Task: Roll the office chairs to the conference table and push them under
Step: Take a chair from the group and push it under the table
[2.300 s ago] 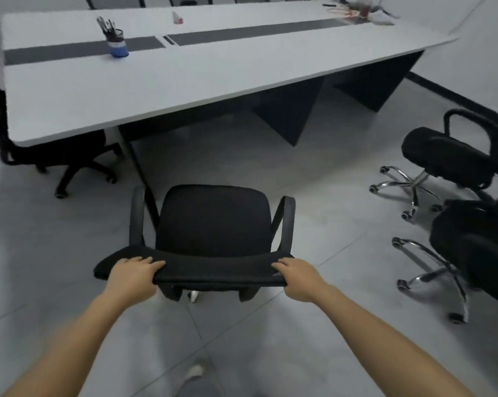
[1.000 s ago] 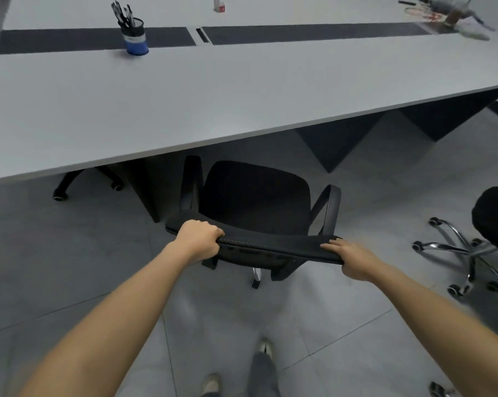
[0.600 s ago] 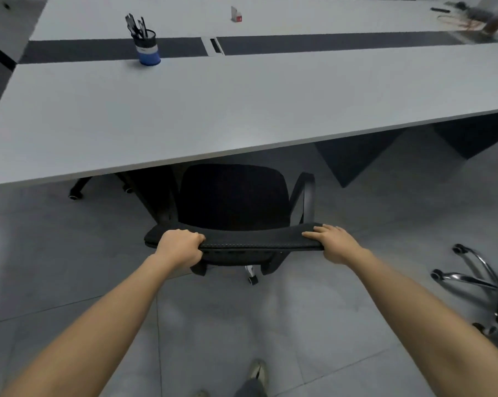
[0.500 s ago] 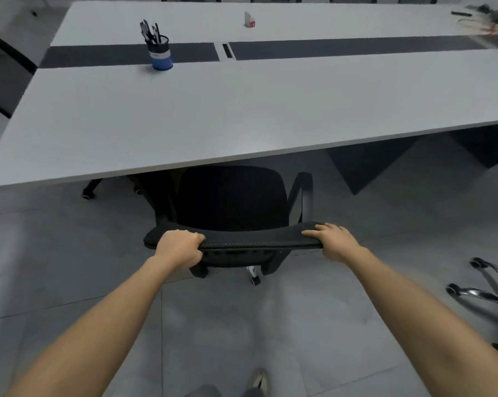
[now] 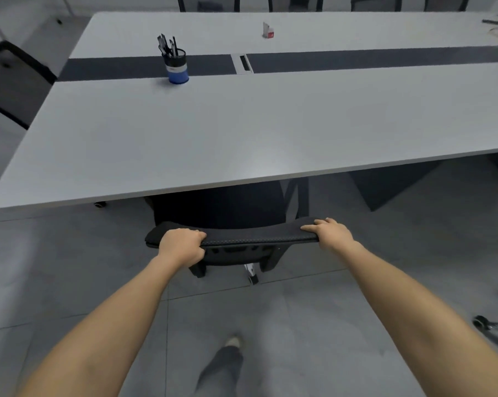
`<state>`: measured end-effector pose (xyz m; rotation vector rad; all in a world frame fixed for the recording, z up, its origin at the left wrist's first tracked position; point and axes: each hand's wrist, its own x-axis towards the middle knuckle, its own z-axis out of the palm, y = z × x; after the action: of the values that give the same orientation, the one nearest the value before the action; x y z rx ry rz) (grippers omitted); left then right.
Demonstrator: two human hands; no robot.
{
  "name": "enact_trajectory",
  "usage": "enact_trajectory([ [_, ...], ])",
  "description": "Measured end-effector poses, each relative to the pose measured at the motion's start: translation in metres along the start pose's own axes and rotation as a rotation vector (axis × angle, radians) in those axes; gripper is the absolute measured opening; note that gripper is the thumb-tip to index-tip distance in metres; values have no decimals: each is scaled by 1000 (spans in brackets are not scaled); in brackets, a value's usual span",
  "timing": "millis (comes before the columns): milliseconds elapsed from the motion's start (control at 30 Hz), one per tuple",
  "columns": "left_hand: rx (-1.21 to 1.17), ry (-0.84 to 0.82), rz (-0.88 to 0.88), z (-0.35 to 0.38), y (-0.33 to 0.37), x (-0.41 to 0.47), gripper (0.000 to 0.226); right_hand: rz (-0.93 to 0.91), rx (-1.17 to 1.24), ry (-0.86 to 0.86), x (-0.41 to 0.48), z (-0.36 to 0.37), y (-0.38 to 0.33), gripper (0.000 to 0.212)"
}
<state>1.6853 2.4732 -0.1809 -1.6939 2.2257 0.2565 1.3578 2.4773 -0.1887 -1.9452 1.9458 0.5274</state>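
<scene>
Office chair at the near edge of the conference table, seat partly under the top, both hands on its backrest.

The left hand is closed in a fist around the left end of the backrest's top edge, fingers curled over the front, thumb underneath. The right hand lies flatter on the right end, fingers draped over the top and only loosely bent, palm pressing the rim. The front of the seat and the armrests are hidden by the tabletop. On the table, well beyond the chair, a blue pen cup stands left of centre on the dark strip.
</scene>
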Motion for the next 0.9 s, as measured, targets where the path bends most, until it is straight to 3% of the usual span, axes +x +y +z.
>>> enact_trajectory([
  [200,-35,-21,13,-11,-4,33,37,159,25,85,27,-6,-3,58],
  [400,-80,-48,27,-15,-14,45,40,181,58,103,35,-10,-10,52],
  [667,-63,-41,135,-22,-15,46,62,30,73,90,-9,-19,12,67],
  [900,-50,-40,344,-62,53,50,89,258,179,167,-85,-15,72,65],
])
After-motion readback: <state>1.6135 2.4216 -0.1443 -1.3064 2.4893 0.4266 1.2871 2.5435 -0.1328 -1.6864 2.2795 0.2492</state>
